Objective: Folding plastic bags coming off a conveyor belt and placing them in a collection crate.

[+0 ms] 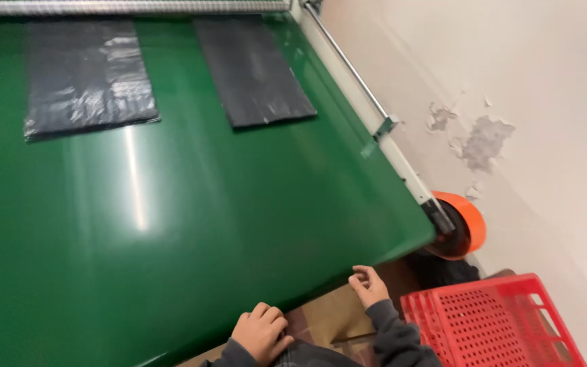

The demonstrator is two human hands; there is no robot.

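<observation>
My left hand [261, 331] is curled into a loose fist at the near edge of a green conveyor belt [171, 224], holding nothing. My right hand [368, 283] hovers just off the belt's near right corner, fingers loosely bent and empty. Two black plastic bags lie flat on the belt far from both hands: a wider one [86, 75] at the far left and a narrower one [253, 68] at the far right. Dark grey sleeves cover both wrists.
A red perforated plastic crate [490, 323] stands at my right. An orange roller end [467, 224] sits at the belt's near right corner. A white metal side rail [368, 115] runs along the belt's right edge beside a wall with chipped paint [484, 139]. Brown cardboard [327, 319] lies below.
</observation>
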